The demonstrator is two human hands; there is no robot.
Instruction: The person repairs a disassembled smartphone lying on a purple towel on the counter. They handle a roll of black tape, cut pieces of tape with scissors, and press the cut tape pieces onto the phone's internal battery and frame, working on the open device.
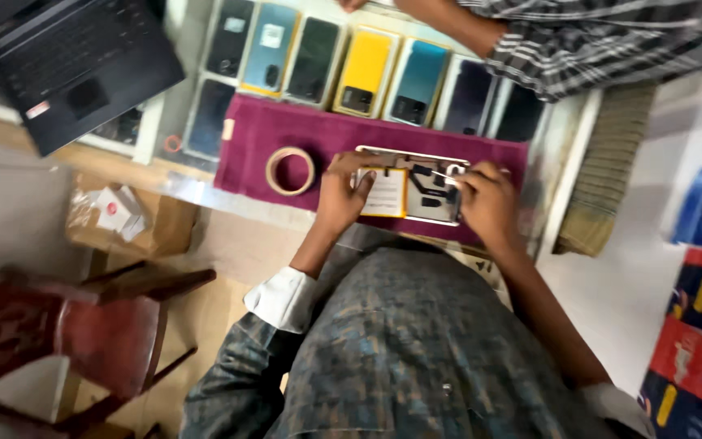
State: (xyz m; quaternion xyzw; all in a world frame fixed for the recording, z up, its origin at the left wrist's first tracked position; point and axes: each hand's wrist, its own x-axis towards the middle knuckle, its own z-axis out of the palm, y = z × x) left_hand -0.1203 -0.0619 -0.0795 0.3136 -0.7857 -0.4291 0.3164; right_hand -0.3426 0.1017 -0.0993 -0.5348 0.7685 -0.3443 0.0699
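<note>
Both hands on opened phone, long axis left-right on mat.

Left hand (340, 197) grips the phone (409, 185) at its left end; right hand (487, 203) pinches over the right end, what it holds too blurred to tell. Phone lies just ahead of the body on the maroon mat (286, 130), tape roll (290, 171) just left. Boxed phones (366, 71) beyond; another person's sleeve (595, 45) above them; laptop (75, 65) far left on the table (180, 189).

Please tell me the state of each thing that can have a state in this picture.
opened phone: back cover off, insides showing, lying on the purple cloth
left hand: gripping the phone's left edge
right hand: on the phone's right end
laptop: open
tape roll: lying flat
</note>
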